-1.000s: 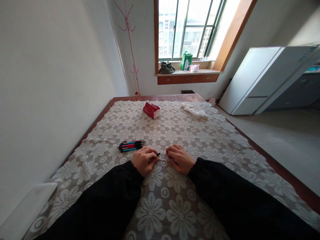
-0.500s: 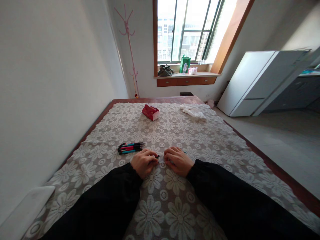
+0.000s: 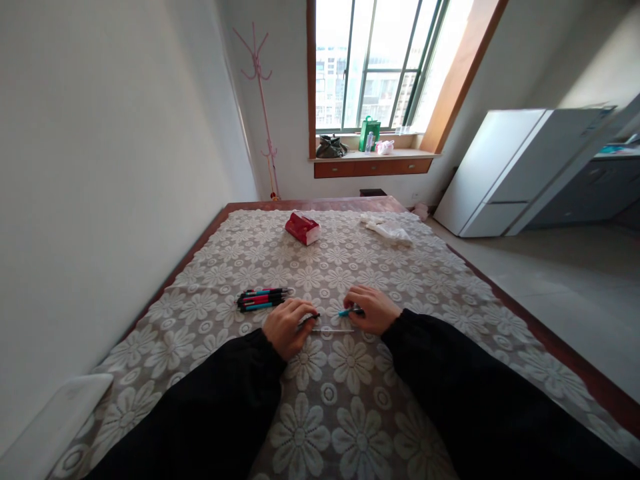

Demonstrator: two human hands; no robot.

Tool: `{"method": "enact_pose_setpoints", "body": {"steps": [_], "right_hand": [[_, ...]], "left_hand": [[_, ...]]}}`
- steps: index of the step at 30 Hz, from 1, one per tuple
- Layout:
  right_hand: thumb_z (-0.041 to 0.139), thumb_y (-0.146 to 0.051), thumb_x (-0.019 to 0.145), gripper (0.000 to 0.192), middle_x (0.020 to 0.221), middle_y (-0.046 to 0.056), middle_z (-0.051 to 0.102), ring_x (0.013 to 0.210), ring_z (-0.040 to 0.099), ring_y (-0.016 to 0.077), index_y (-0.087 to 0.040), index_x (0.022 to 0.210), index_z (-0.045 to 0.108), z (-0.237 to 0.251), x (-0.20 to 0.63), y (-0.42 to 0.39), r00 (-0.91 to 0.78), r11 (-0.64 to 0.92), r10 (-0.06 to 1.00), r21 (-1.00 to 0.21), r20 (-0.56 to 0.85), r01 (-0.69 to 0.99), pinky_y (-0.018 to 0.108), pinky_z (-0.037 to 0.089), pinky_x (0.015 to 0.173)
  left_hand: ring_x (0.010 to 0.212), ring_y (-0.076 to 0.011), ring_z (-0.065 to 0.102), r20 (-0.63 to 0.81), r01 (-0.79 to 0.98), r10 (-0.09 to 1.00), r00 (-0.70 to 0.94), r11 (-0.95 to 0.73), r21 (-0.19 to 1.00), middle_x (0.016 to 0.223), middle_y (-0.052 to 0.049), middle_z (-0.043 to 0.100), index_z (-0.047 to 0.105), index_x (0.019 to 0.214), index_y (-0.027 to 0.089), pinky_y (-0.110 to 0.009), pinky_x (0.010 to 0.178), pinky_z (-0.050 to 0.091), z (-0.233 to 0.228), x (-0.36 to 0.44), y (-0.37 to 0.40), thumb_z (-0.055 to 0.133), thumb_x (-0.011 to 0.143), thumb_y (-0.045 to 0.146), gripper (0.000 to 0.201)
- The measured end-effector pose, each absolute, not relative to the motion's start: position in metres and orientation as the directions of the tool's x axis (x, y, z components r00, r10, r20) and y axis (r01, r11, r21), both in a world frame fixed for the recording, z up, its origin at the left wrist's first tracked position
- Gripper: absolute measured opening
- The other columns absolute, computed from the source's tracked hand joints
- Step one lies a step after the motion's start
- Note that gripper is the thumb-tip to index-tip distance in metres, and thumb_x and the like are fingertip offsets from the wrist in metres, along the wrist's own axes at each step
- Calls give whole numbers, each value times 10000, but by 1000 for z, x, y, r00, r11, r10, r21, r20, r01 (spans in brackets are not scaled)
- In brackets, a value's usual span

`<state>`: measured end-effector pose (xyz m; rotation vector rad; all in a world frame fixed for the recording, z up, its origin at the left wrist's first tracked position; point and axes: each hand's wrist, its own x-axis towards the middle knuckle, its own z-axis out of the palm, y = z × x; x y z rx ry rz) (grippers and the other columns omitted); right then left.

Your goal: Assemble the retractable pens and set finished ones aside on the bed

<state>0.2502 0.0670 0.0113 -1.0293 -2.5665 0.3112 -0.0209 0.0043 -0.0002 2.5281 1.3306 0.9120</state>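
My left hand (image 3: 289,327) is closed on a small black pen part (image 3: 315,315), whose tip shows past the fingers. With thumb and fingers pinched, my right hand (image 3: 374,309) grips a blue pen barrel (image 3: 344,313); its far end is hidden by the palm. A thin whitish pen refill (image 3: 334,331) lies across between the two hands, close to the cloth, its left end near my left fingertips. Whether my left fingers touch it I cannot tell. Beyond my left hand, several pens (image 3: 263,299) in black, red and blue lie side by side in a pile.
A flowered lace tablecloth (image 3: 327,393) covers the table. Toward the far end are a red tissue pack (image 3: 302,229) and a crumpled white plastic bag (image 3: 391,232). A white flat object (image 3: 57,417) is at the near left, by the wall.
My right hand has moved right and slightly away from my left hand, and the blue pen barrel in it now shows. More of the refill is uncovered. My left hand stays about where it was.
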Motion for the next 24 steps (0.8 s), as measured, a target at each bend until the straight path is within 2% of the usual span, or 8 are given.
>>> {"method": "enact_pose_setpoints", "body": {"steps": [4, 9, 15, 20, 24], "right_hand": [[624, -169, 869, 91, 953, 45, 685, 930, 599, 208, -222, 931, 667, 3, 245, 65, -658, 702, 711, -307, 248, 643, 352, 432, 858], [630, -184, 908, 79, 982, 46, 688, 953, 589, 209, -226, 963, 668, -3, 236, 56, -649, 708, 706, -281, 283, 648, 354, 422, 862], [664, -281, 926, 104, 1058, 56, 694, 1003, 577, 219, -230, 1016, 669, 11, 235, 50, -684, 776, 630, -262, 368, 574, 372, 399, 895], [700, -315, 904, 98, 979, 30, 684, 944, 573, 200, -225, 924, 668, 10, 224, 36, -776, 836, 549, -186, 311, 516, 361, 378, 843], [631, -215, 915, 36, 979, 40, 681, 946, 567, 198, -207, 896, 661, 7, 223, 36, -747, 799, 601, -176, 285, 575, 359, 377, 843]], "left_hand": [[1092, -260, 633, 359, 760, 852, 381, -510, 404, 1132, -85, 712, 679, 1137, 198, -419, 959, 523, -2, -20, 5, 590, 929, 238, 230], [1098, -266, 614, 300, 769, 873, 386, -483, 419, 1128, -74, 712, 731, 1072, 215, -434, 972, 496, -5, -21, 7, 600, 933, 223, 190], [1071, -260, 602, 267, 791, 897, 353, -439, 427, 1093, -59, 720, 722, 1057, 219, -424, 939, 478, 0, -19, 6, 544, 945, 175, 216], [1083, -270, 575, 255, 832, 907, 334, -411, 373, 1099, -59, 708, 702, 1080, 227, -438, 923, 446, 5, -19, 2, 536, 892, 122, 271], [1087, -276, 565, 217, 848, 915, 341, -399, 348, 1099, -55, 700, 715, 1051, 242, -442, 912, 430, 10, -17, 0, 545, 822, 92, 322]]}}
